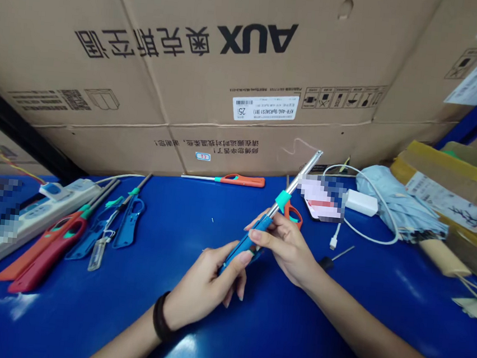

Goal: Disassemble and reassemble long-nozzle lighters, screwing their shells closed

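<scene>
I hold a long-nosed lighter (273, 207) with a blue handle, a teal collar and a metal tube that points up and to the right. My left hand (207, 286) is closed round the lower end of the blue handle. My right hand (285, 245) grips the handle just below the teal collar, fingers wrapped over it. Both hands hover above the blue table (274, 329). An orange handle piece (293, 212) shows just behind my right hand.
Several more lighters, red (46, 248) and blue (127, 222), lie at the left beside a white power strip (27, 220). An orange lighter (238, 180) lies by the big cardboard box (215, 70). A white charger with cable (362, 203), a folded umbrella (400, 208) and a small screwdriver (334, 258) lie at the right.
</scene>
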### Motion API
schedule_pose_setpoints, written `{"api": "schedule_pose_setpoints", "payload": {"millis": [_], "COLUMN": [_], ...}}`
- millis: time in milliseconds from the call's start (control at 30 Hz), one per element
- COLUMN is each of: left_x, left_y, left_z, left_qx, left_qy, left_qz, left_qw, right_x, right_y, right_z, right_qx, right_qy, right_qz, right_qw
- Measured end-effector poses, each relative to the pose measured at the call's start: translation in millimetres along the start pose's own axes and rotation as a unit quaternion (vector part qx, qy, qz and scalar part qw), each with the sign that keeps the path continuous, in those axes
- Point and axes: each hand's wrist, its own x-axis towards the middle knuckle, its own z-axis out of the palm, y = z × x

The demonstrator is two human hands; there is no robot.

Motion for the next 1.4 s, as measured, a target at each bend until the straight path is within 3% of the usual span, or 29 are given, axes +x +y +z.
{"api": "schedule_pose_setpoints", "payload": {"millis": [167, 300, 433, 633, 767, 900, 967, 1400], "left_x": [0.9, 1.9, 1.6, 1.3, 2.7, 5.1, 6.7, 11.5], "left_y": [-2.6, -4.2, -5.7, -5.3, -3.9, -6.8, -9.9, -10.8], "left_z": [-0.1, -3.3, -5.5, -0.6, 6.1, 12.4, 15.0, 11.6], "left_qx": [0.01, 0.075, 0.116, 0.039, -0.053, -0.138, -0.163, -0.177], "left_qy": [-0.002, 0.044, 0.068, 0.04, 0.011, -0.033, -0.046, 0.039], "left_qz": [0.005, 0.027, 0.037, 0.038, 0.003, -0.092, -0.131, -0.117], "left_qw": [1.0, 0.996, 0.99, 0.998, 0.999, 0.986, 0.977, 0.976], "right_x": [0.0, 1.6, 2.3, -2.8, -2.3, 1.4, 1.9, 4.7], "right_y": [1.8, 0.3, -0.3, 3.0, 4.0, 7.5, 9.0, -0.4], "right_z": [0.5, 1.0, 1.4, 1.6, 2.2, 4.8, 7.3, 7.5], "right_qx": [-0.036, -0.091, -0.054, -0.037, -0.024, -0.016, -0.021, 0.044], "right_qy": [0.007, -0.003, -0.006, 0.027, 0.06, 0.16, 0.178, 0.042], "right_qz": [-0.01, -0.039, -0.061, -0.075, -0.064, -0.079, -0.078, 0.0], "right_qw": [0.999, 0.995, 0.997, 0.996, 0.996, 0.984, 0.981, 0.998]}}
